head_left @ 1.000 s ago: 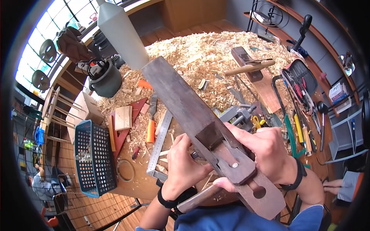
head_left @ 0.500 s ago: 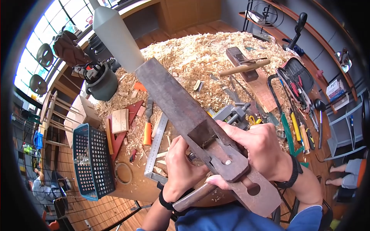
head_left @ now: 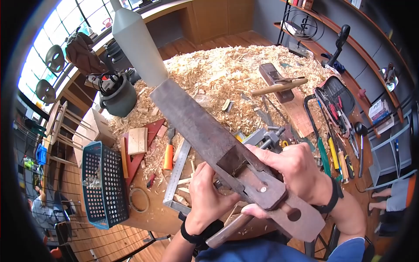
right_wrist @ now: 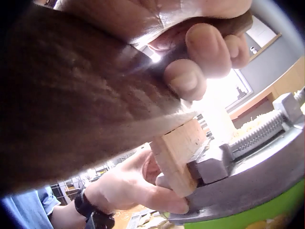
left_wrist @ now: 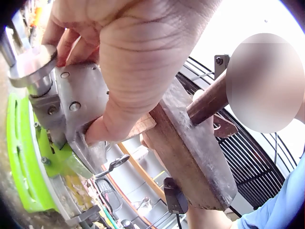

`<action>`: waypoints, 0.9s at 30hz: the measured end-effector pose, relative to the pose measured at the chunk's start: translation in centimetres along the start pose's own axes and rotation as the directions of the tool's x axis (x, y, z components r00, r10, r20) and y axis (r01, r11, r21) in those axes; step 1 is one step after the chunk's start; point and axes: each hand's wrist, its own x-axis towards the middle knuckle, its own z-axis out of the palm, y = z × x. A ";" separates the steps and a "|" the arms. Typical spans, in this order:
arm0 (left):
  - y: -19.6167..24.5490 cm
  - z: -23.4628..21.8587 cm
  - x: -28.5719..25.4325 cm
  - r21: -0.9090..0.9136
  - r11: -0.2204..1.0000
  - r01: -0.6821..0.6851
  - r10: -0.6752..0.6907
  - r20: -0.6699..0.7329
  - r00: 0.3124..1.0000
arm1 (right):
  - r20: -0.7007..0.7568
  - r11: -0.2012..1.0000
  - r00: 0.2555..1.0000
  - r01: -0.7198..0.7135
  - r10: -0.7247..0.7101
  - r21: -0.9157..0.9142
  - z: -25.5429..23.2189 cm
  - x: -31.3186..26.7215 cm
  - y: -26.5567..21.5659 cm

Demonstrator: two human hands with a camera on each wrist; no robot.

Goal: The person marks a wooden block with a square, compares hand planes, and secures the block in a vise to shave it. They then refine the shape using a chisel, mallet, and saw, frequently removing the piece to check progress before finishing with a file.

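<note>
My right hand (head_left: pixel 299 172) grips a long dark wooden hand plane (head_left: pixel 196 118) near its iron, with the sole turned down and the front end pointing away to the left. A round crossbar handle (head_left: pixel 229 229) juts from the plane's near side. Below the plane, my left hand (head_left: pixel 207 192) is curled round the grey metal jaw of a small vise (left_wrist: pixel 83 90) with a bright green base. Its thumb lies on one face, the fingers on the other. A pale wood block (right_wrist: pixel 181 152) sits against the vise jaw beside the left thumb, mostly hidden from above by the plane.
Shavings (head_left: pixel 209 65) heap over the far bench. A second plane (head_left: pixel 277 83) lies behind. Saws and screwdrivers (head_left: pixel 336 153) line the right side; a steel square (head_left: pixel 176 174), orange-handled chisel (head_left: pixel 168 157) and teal basket (head_left: pixel 104 187) are left. A white bottle (head_left: pixel 139 48) stands beyond the plane.
The plane's far end has dipped slightly toward the bench and swung a little left. Both hands keep their holds. The head view has shifted slightly.
</note>
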 end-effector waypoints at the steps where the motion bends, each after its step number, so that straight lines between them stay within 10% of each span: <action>1: -0.1 0.1 0.0 0.001 1.000 -0.017 0.017 -0.012 1.000 | 0.004 1.000 1.000 -0.001 0.001 -0.002 0.0 -0.1 -0.4; 3: -0.1 0.2 0.1 -0.016 1.000 -0.010 0.010 -0.015 1.000 | 0.025 0.985 0.985 -0.171 0.171 -0.002 0.0 -0.3 -1.5; 27: -0.8 0.4 -0.1 -0.057 0.997 0.049 -0.050 -0.011 0.999 | -0.034 0.986 0.986 -0.166 0.166 -0.022 -0.5 -2.5 -1.9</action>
